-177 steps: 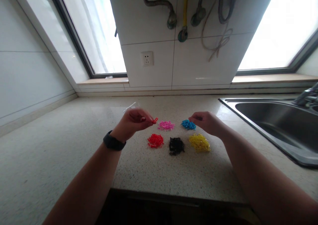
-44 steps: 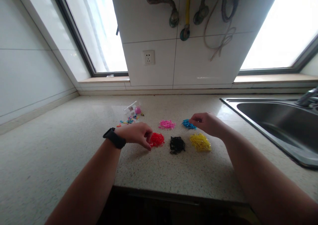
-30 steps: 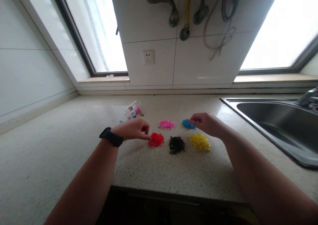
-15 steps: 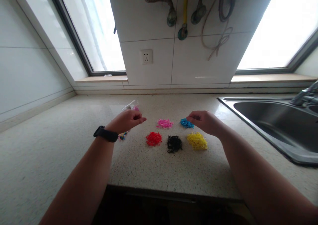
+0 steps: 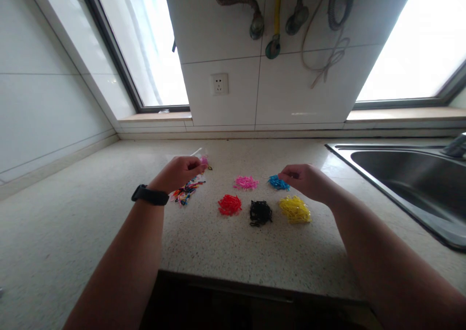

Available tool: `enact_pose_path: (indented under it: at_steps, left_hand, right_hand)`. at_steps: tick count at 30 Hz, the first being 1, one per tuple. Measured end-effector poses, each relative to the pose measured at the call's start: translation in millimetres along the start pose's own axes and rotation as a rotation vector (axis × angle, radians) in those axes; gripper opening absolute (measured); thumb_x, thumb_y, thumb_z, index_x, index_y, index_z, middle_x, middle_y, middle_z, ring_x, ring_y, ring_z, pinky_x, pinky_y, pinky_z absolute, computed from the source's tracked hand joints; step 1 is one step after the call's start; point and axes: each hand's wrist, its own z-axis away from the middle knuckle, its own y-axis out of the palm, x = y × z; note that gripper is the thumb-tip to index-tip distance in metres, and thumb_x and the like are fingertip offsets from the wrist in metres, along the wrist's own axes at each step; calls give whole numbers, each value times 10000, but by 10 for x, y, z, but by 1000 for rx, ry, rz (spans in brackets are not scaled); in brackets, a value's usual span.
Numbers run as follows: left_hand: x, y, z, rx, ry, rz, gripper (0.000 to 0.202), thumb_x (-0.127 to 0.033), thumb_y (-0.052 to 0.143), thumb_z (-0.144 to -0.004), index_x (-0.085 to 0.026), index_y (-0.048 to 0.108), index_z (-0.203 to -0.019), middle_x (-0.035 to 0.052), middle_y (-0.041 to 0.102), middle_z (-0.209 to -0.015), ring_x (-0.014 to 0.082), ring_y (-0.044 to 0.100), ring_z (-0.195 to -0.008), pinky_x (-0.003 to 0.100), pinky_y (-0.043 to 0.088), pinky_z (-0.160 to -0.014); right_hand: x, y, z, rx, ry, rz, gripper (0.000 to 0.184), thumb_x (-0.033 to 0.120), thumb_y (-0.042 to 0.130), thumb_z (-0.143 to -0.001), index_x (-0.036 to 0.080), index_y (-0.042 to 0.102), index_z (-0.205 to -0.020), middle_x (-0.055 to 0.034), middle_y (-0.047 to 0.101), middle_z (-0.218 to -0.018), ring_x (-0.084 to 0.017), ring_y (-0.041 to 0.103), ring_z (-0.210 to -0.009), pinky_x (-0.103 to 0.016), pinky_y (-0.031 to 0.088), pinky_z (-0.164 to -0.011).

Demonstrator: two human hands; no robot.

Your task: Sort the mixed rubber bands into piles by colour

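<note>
Small elastic bands lie sorted by colour on the speckled countertop (image 5: 233, 252): a pink pile (image 5: 246, 182), a blue pile (image 5: 278, 182), a red pile (image 5: 229, 205), a black pile (image 5: 260, 213) and a yellow pile (image 5: 294, 209). My right hand (image 5: 304, 179) has its fingertips pinched together at the right edge of the blue pile. Over the far side of a mixed-colour pile (image 5: 188, 190) hovers my left hand (image 5: 180, 172), fingers curled closed, a dark watch band on its wrist. Whatever either pinch holds is too small to make out.
Behind my left hand lies a clear plastic bag (image 5: 197, 152) with something pink in it. A steel sink (image 5: 396, 174) with a faucet (image 5: 456, 145) is set into the counter at right. The tiled wall carries a socket (image 5: 220, 84) and pipe hoses (image 5: 277, 14).
My left hand has drawn back left, away from the sorted piles, uncovering more of the mixed pile. My right hand stays at the blue pile. The view has shifted slightly left.
</note>
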Motion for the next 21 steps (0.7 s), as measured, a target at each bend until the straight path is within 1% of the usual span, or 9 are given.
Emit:
enact_pose_path:
  at_steps: [4, 6, 8, 10, 12, 14, 16, 18, 21]
  left_hand:
    - [-21, -33, 5, -75, -22, 18, 410, -481, 528, -942, -153, 669, -739, -20, 520, -602, 106, 414, -570, 245, 310, -553]
    - [13, -50, 4, -132, -43, 30, 415, -489, 532, -934, -152, 693, -753, -21, 515, -581, 107, 398, -550, 245, 293, -535]
    - [77, -66, 3, -197, -77, 45, 421, -495, 533, -927, -151, 710, -762, -28, 491, -550, 107, 375, -523, 247, 274, -516]
    - [155, -78, 3, -259, -118, 52, 428, -498, 525, -922, -152, 723, -768, -43, 437, -507, 108, 349, -495, 249, 255, -500]
    - [233, -82, 3, -304, -151, 38, 434, -495, 514, -920, -153, 731, -764, -53, 392, -482, 108, 334, -480, 251, 245, -496]
    - [303, -74, 1, -325, -170, 14, 442, -493, 508, -917, -154, 736, -750, -54, 379, -473, 110, 338, -479, 253, 248, -501]
    - [362, -57, -3, -329, -190, 1, 451, -499, 502, -914, -155, 742, -747, -54, 374, -469, 113, 344, -479, 256, 251, -505]
    - [409, -36, -8, -336, -209, 0, 460, -503, 495, -913, -155, 750, -753, -54, 363, -462, 117, 349, -481, 258, 254, -509]
    - [457, -7, -15, -357, -227, -2, 469, -508, 488, -910, -154, 750, -747, -56, 340, -454, 121, 344, -483, 261, 252, -512]
  right_hand:
    - [52, 39, -5, 8, -12, -53, 346, 487, 548, -908, 199, 722, -828, -9, 627, -651, -132, 504, -582, -283, 379, -563]
    - [131, 79, -21, -5, -22, -117, 346, 486, 551, -910, 191, 727, -862, -13, 630, -668, -133, 511, -597, -281, 392, -571]
    - [263, 121, -52, -16, -45, -168, 326, 467, 558, -913, 188, 724, -885, -12, 627, -674, -133, 515, -605, -281, 395, -578]
    - [455, 156, -100, -7, -84, -178, 272, 419, 571, -912, 193, 723, -900, -6, 628, -674, -127, 513, -600, -279, 385, -582]
    - [693, 180, -166, 31, -147, -157, 213, 356, 581, -909, 200, 725, -906, -4, 644, -695, -119, 519, -606, -275, 375, -594]
    - [946, 210, -255, 86, -244, -126, 171, 311, 597, -896, 200, 727, -897, -9, 675, -746, -117, 543, -639, -266, 375, -614]
    - [1183, 265, -368, 157, -352, -69, 156, 279, 605, -889, 200, 732, -933, -16, 702, -790, -124, 572, -682, -264, 377, -645]
    - [1383, 360, -501, 222, -435, 5, 158, 276, 619, -873, 201, 735, -950, -26, 727, -836, -142, 597, -721, -269, 375, -658]
    - [1599, 571, -715, 287, -482, 95, 188, 289, 610, -872, 196, 739, -973, -54, 753, -917, -184, 640, -801, -281, 381, -670]
